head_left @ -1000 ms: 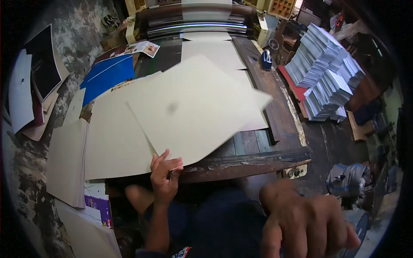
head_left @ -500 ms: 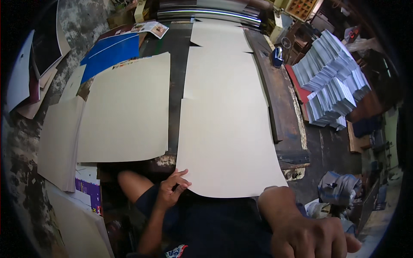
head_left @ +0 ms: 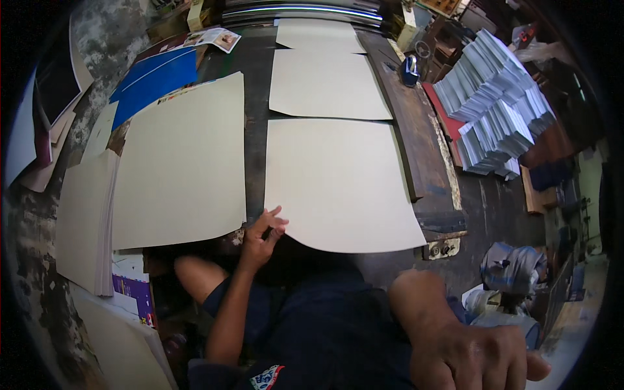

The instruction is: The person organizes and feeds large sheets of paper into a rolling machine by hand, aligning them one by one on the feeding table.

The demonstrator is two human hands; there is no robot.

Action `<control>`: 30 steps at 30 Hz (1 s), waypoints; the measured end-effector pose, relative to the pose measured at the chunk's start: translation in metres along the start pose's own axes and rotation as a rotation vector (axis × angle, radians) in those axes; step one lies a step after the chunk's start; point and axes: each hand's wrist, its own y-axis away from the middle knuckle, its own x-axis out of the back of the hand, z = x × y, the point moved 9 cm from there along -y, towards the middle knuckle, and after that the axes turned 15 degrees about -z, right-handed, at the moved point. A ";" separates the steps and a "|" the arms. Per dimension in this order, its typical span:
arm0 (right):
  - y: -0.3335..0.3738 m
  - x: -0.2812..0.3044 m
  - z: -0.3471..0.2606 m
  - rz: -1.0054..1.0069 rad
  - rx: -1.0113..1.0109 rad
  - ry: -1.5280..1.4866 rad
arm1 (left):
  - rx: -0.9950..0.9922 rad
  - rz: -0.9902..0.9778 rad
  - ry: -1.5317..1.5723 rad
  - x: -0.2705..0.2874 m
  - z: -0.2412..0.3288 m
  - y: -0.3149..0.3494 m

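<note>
A large cream cardboard sheet [head_left: 338, 182] lies on the dark table, its near edge curving past the table front. At the sheet's near-left corner is my left hand [head_left: 260, 239], fingertips and thumb closed on the edge. Two more cream sheets lie in line beyond it, a middle sheet [head_left: 325, 84] and a far sheet [head_left: 318, 36], which reaches toward the metal rollers [head_left: 302, 12]. My right hand [head_left: 478, 361] is raised close to the camera at lower right, away from the sheets. Its fingers are curled, their tips hidden by the lower edge.
A stack of cream sheets [head_left: 182, 162] stands on the left, with a blue sheet [head_left: 156, 84] behind. Along the right side of the sheets runs a long dark bar [head_left: 400, 143]. Beyond it are piles of white folded paper [head_left: 484, 84] and a blue-handled tool [head_left: 409, 70].
The line of sheets has moved away from me toward the rollers, my left hand moving along with the nearest one. A gap now shows between the near and middle sheets.
</note>
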 end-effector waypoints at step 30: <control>0.080 -0.056 -0.019 0.183 1.517 1.332 | 0.247 0.099 -0.194 0.125 0.046 0.036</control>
